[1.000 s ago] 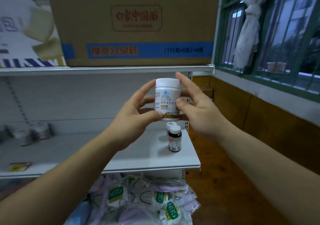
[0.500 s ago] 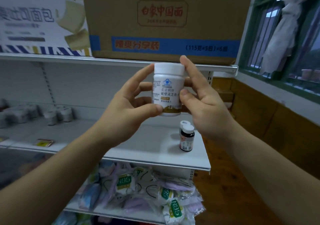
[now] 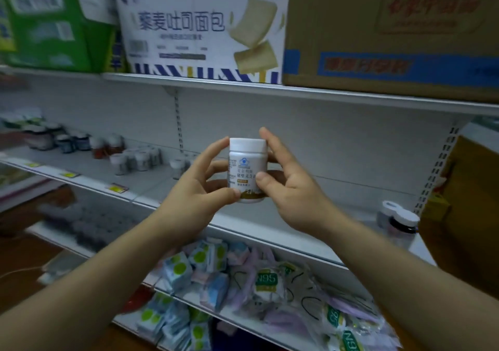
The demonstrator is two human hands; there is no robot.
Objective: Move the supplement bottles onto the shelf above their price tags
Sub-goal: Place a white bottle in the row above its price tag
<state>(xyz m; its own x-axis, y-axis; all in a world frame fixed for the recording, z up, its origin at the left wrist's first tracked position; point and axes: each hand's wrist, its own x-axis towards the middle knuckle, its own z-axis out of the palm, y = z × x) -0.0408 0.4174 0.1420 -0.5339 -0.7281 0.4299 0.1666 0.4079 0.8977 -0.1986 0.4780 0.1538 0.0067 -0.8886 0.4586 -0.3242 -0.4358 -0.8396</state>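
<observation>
Since half a second ago the view has swung left, so the dark bottle [image 3: 402,226] now stands at the far right end of the shelf [image 3: 310,210]. A row of small bottles [image 3: 135,159] shows at the shelf's back left, behind yellow price tags [image 3: 117,188] on its front edge. The white supplement bottle [image 3: 247,171] is upright in front of the shelf's middle. The grip of the left hand [image 3: 194,196] and of the right hand [image 3: 291,188] pinches it, thumbs on the label, forefingers by the cap.

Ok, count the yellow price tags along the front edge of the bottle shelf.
3, all on the left stretch: far-left tag, middle tag, right tag nearest the left hand. Others may be hidden further right.
</observation>
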